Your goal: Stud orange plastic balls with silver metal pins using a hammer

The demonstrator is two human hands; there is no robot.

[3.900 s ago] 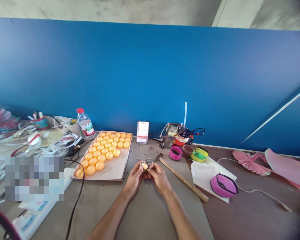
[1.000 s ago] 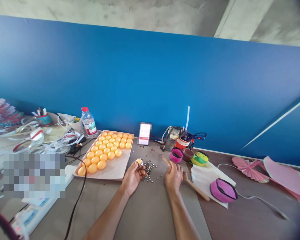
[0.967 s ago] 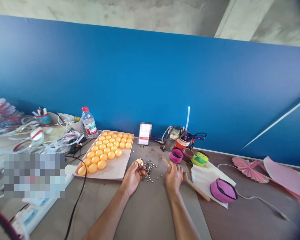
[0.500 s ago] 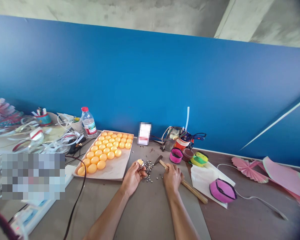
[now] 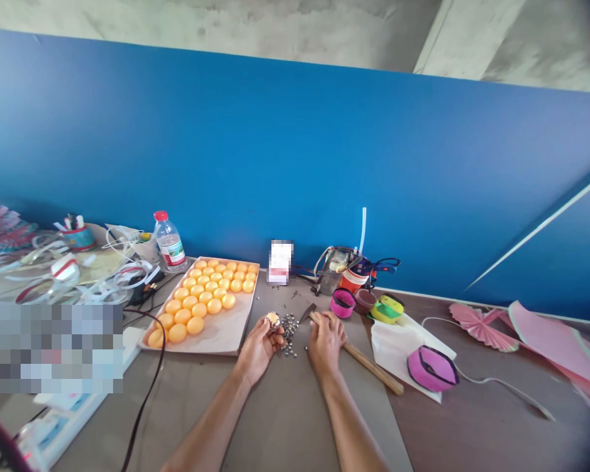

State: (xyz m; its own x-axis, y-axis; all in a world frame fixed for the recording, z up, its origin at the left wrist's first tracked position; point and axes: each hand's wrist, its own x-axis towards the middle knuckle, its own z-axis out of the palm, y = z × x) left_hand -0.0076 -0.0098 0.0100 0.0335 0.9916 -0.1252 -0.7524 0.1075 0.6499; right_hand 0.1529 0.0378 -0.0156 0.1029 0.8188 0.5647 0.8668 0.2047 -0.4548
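Note:
My left hand (image 5: 256, 346) is closed round a small orange ball (image 5: 274, 318) partly covered with silver studs, its bare orange patch facing up. Beside those fingers lies a loose heap of small silver studs (image 5: 290, 328) on the table. To the right, my right hand (image 5: 326, 339) curls over the wooden handle of a hammer (image 5: 373, 367), close to its dark metal head. The handle's far end sticks out to the lower right. A shallow white tray (image 5: 229, 337) with rows of orange balls (image 5: 195, 326) stands left of my left hand.
A water bottle (image 5: 170, 246) stands behind the tray, near tangled white straps. A black cable (image 5: 150, 400) crosses the left side. Pink and yellow-green bands (image 5: 432, 369) lie at right by white paper (image 5: 398, 344) and pink folded paper (image 5: 486, 326). A blue partition (image 5: 295, 144) rises behind.
My right hand has slid left along the hammer handle, nearer its head. My left hand still holds the studded ball. The whole view has shifted slightly.

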